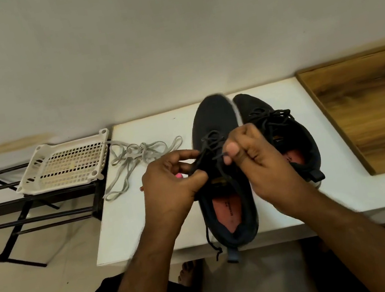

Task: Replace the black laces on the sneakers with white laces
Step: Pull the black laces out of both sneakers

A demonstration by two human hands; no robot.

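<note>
Over the near sneaker [225, 191], black lace [211, 142] strands are being pinched by both hands' fingers [232, 150], freeing eyelets for white laces [136, 155].

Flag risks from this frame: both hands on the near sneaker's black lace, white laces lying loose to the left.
1. The near sneaker has its heel past the table edge; a hard pull by the left hand or right hand could drag it off.
2. The black lace looks bunched at the eyelets and may knot tighter.
3. The white laces lie tangled, one strand reaching onto the basket beside the table, so they could slide off.
</note>
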